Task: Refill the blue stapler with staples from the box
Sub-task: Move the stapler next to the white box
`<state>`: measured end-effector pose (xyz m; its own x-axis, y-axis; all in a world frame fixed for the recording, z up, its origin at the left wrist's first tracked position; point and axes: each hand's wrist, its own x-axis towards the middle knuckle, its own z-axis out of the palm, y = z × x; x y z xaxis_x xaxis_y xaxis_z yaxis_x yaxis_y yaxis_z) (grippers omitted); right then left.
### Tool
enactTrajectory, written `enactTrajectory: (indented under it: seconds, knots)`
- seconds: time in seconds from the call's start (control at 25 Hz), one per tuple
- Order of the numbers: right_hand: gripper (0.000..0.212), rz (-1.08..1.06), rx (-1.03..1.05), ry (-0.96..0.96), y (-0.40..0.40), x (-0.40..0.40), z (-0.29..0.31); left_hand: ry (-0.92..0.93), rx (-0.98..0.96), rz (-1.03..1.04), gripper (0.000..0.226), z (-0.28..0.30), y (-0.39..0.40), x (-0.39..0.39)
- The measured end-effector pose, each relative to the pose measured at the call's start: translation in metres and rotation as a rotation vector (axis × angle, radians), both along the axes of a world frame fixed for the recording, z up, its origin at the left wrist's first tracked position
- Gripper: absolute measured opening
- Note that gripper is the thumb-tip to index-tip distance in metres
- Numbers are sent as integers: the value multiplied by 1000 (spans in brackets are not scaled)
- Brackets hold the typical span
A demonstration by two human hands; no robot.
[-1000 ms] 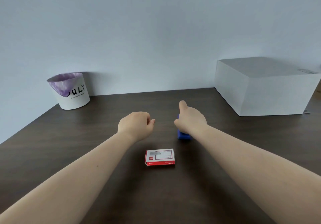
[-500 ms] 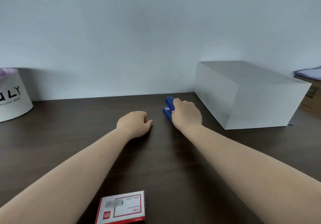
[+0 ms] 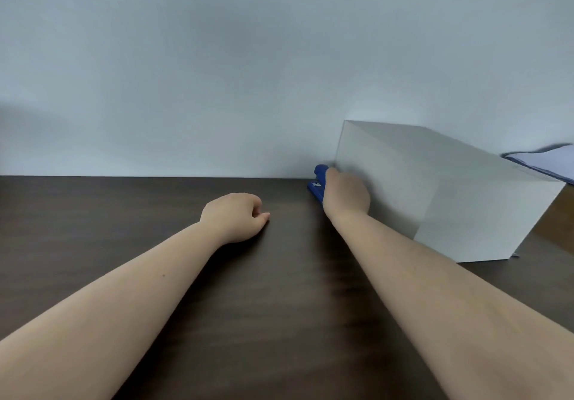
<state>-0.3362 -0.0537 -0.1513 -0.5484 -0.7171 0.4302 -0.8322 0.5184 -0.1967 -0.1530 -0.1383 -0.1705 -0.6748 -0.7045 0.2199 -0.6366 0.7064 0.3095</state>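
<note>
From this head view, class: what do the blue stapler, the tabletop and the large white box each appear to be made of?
Blue stapler: glossy casing, probably plastic or painted metal; mostly hidden by the right hand.
Tabletop: dark brown with a streaked grain, wood or laminate.
Large white box: matte, sharp-edged, likely cardboard.

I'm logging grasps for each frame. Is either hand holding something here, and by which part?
The right hand is closed over the blue stapler, covering its near end. The left hand rests curled on the table, holding nothing visible.
</note>
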Motion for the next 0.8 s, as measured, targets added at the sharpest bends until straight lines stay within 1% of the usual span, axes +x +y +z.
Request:
enactTrajectory:
  seconds: [0.12, 0.24, 0.4, 0.48, 0.64, 0.8]
  knots:
    - [11, -76, 11, 75, -14, -15, -5, 30, -32, -11, 35, -5, -2, -4]
    - [23, -149, 50, 181, -20, -20, -4, 34, -23, -41, 36, -6, -4, -8]
    - [23, -209, 134, 303, -26, -19, -4, 40, -33, -63, 36, -6, -3, -12]
    - [23, -207, 135, 310, -27, -20, -2, 51, -37, -58, 36, -6, -2, -11]
    - [23, -192, 125, 264, -28, -19, -2, 68, -58, -64, 36, -6, -1, -10]
    - [28, -184, 134, 254, -21, -17, -2, 62, -67, -71, 37, -7, 1, -8]
